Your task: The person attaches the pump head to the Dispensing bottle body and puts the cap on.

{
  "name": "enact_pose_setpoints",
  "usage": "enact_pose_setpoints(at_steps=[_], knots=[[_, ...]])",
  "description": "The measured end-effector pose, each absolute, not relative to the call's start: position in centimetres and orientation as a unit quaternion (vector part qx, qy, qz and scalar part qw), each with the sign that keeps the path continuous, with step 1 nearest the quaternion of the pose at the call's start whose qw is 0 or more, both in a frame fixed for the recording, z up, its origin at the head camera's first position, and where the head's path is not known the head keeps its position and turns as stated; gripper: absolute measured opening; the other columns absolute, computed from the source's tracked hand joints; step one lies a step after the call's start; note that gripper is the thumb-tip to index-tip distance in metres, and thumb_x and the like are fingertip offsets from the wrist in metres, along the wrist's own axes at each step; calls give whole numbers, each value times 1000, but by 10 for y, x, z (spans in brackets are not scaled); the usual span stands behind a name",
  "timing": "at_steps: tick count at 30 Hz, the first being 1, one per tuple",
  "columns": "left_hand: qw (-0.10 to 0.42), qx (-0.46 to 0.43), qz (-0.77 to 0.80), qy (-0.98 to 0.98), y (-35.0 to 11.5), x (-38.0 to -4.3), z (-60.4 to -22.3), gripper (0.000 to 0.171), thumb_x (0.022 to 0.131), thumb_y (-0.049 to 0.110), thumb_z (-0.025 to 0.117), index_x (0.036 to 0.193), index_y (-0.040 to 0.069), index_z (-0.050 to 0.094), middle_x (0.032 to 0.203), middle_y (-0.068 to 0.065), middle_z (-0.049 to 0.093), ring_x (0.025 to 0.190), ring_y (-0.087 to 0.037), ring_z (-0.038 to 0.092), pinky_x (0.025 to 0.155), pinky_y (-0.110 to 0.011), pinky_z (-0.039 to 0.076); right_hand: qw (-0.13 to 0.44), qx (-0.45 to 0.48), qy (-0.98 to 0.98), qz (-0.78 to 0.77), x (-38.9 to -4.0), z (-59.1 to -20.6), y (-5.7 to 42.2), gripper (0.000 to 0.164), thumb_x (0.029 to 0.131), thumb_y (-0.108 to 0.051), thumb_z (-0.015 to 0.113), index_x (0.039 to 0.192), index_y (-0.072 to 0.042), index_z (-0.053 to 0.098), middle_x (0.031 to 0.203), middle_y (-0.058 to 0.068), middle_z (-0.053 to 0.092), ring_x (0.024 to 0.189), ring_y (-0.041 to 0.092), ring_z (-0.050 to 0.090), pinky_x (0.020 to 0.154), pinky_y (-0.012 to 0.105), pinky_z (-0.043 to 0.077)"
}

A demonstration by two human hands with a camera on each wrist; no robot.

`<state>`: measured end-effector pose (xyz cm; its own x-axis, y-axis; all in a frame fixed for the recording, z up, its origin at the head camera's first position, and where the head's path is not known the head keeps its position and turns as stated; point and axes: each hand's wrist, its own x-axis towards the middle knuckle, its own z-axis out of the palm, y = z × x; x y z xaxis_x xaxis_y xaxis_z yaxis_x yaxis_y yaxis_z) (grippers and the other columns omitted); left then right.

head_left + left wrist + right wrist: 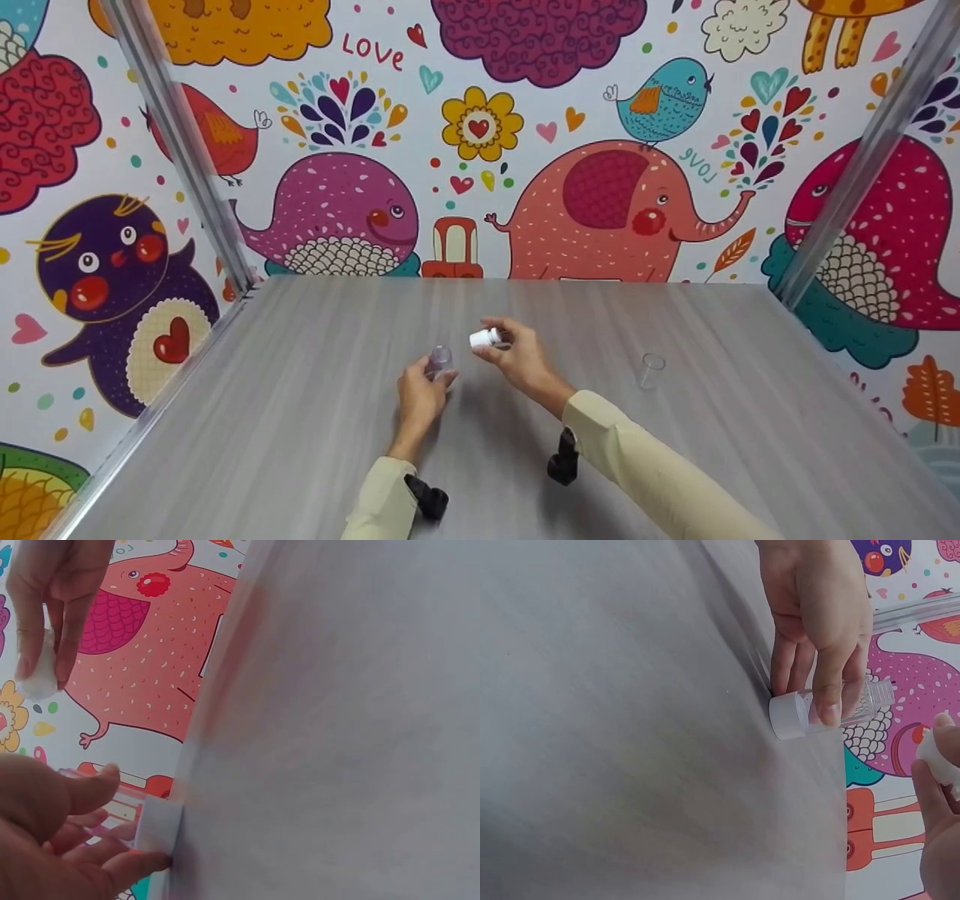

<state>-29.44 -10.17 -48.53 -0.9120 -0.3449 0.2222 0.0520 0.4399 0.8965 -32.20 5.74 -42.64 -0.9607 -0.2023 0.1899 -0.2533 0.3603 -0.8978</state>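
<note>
My left hand (420, 399) grips a small clear bottle (441, 358) upright at the table. In the right wrist view the bottle has a white base (785, 717) and a bare threaded neck (883, 693). Beside and slightly above it, my right hand (527, 361) pinches a small white bottle top (484, 338) between thumb and fingers, tilted on its side and apart from the bottle. Fingers cover part of the top in both wrist views, so its exact kind is unclear. To the right stands a clear, cup-like cover (651, 371).
Both hands work over a grey wood-grain table (300, 420). A wall with cartoon animals (592, 217) rises behind its far edge. Metal posts (187, 150) stand at the back corners, and a metal edge strip (150, 427) runs along the left side.
</note>
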Motion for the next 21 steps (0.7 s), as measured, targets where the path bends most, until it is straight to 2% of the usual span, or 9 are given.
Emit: enact_pose_setpoints(at_steps=[3,8,13,21], knots=[[193,90,-510,-834,-102,-295,-486,26,84,7,77,107,-4,70,111,-23,74,105,-38,71,90,-49,54,30,134,-814,565,-323,-426,55,47,85,-11,78,127,-2,59,120,16,67,107,25,65,93,38,56],[189,92,-504,-837,-103,-297,-486,27,84,7,76,107,-5,70,111,-23,74,104,-37,71,89,-49,54,41,129,-811,570,-323,-427,52,41,83,-11,80,117,-3,60,113,14,67,100,22,65,90,35,57],[177,97,-503,-840,-103,-296,-485,27,86,10,75,110,-3,70,114,-22,73,107,-36,70,92,-49,54,44,141,-806,573,-323,-425,48,45,84,-12,79,126,-5,64,117,14,69,103,23,67,91,35,57],[180,91,-513,-834,-104,-296,-486,26,86,8,76,108,-5,70,113,-24,72,106,-38,70,90,-49,54,39,167,-805,568,-321,-426,40,50,88,-11,75,136,-10,61,122,16,68,110,30,68,92,37,57]])
